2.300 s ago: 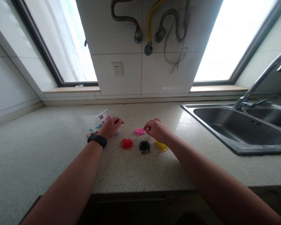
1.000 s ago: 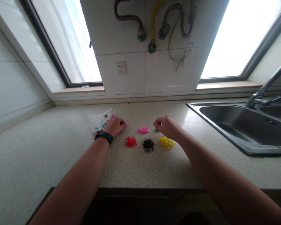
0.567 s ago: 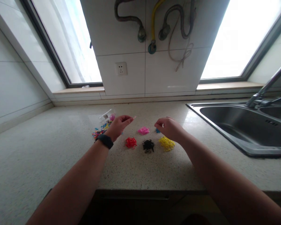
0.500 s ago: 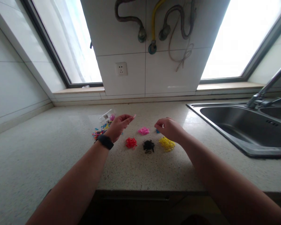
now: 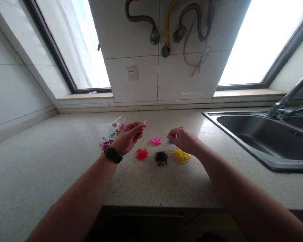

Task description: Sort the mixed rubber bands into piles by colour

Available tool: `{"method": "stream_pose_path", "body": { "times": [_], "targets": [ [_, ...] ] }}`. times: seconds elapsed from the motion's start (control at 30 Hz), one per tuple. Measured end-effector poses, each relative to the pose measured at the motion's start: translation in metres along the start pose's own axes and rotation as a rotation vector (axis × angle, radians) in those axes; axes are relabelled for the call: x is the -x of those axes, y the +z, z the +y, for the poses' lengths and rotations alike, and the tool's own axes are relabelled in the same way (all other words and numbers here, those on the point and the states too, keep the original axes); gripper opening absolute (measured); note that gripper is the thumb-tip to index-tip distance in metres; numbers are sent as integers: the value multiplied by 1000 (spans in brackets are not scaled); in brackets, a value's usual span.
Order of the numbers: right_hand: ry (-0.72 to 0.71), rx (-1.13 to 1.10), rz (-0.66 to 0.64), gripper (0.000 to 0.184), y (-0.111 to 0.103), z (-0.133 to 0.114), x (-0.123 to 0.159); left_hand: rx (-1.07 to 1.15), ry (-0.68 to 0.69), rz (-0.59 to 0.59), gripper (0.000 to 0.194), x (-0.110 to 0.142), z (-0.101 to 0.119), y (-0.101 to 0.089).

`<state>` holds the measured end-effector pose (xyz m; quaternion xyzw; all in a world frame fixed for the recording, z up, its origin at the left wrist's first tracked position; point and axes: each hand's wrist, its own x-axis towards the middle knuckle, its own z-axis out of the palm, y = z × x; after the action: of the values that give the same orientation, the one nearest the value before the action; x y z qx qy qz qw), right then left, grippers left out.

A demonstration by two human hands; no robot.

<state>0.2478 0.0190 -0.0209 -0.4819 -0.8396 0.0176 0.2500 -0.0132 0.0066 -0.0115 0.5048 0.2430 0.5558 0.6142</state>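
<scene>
My left hand (image 5: 129,136), with a dark watch (image 5: 112,154) on its wrist, is raised above the counter. Its thumb and fingers pinch a small pink rubber band (image 5: 144,121), which sticks up past the fingertips. My right hand (image 5: 183,137) hangs just over a small blue pile (image 5: 170,142), partly covering it. The fingers there are closed together; whatever they hold is hidden. Between and in front of the hands lie a pink pile (image 5: 156,140), a red pile (image 5: 142,154), a black pile (image 5: 161,157) and a yellow pile (image 5: 181,156) of similar small bands.
Behind my left wrist are a mixed multicoloured heap (image 5: 106,144) and a clear plastic container (image 5: 115,123) on its side. A steel sink (image 5: 242,134) with a faucet (image 5: 280,106) is set into the counter (image 5: 65,148) at right. Hoses and a socket (image 5: 131,73) are on the wall.
The pink band in my left hand has turned from pointing sideways to pointing upward, and the fingers have curled in more. My right hand has stayed almost in place.
</scene>
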Motion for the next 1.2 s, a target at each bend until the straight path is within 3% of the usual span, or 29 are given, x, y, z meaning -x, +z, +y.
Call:
{"method": "stream_pose_path", "body": {
  "times": [0.57, 0.77, 1.03, 1.2],
  "targets": [
    [-25, -2, -36, 17, -1, -3, 0, 63, 44, -213, 15, 11, 10, 14],
    [-31, 9, -44, 17, -3, -5, 0, 31, 34, -220, 16, 11, 10, 15],
    [-20, 25, -73, 17, -5, -6, 1, -368, 57, -197, 16, 11, 4, 12],
    [-6, 35, -94, 17, -6, -7, 1, -788, 238, -177, 17, 12, 5, 18]
  ]
}}
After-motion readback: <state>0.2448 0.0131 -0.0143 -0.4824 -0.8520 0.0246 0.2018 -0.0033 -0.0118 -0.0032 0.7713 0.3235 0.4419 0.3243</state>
